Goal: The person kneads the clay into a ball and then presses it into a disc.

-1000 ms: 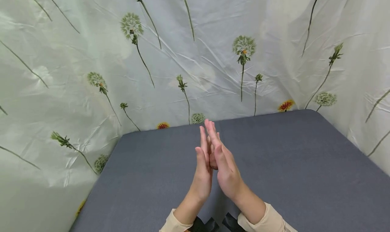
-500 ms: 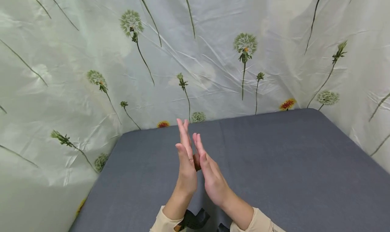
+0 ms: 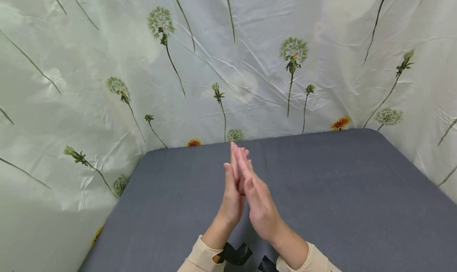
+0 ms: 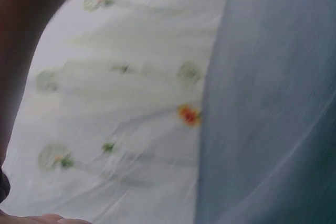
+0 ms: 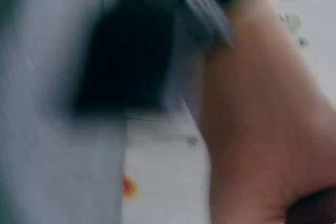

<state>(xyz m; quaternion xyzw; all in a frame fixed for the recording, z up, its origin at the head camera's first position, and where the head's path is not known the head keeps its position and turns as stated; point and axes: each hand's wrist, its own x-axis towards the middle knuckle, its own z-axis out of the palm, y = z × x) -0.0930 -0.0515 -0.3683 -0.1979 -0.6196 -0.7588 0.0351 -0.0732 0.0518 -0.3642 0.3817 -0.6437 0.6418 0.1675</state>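
Palm facing palm, my left hand and right hand are raised over the middle of the grey table in the head view. Their fingers are straight and point away from me, with the thumbs standing up. Between the palms sits a small brown rounded lump, mostly hidden by the hands. A dark brown part of the lump shows at the lower right of the right wrist view, beside a palm. In the left wrist view, some fingertips appear at the bottom edge.
The grey table spreads out around the hands. Behind and beside it hangs a pale curtain printed with dandelions. Black wrist straps sit near the cream sleeves.
The hands slide back and forth against each other. Half a second ago the left fingertips reached well past the right ones; since then the right hand has slid forward and both have shifted right.
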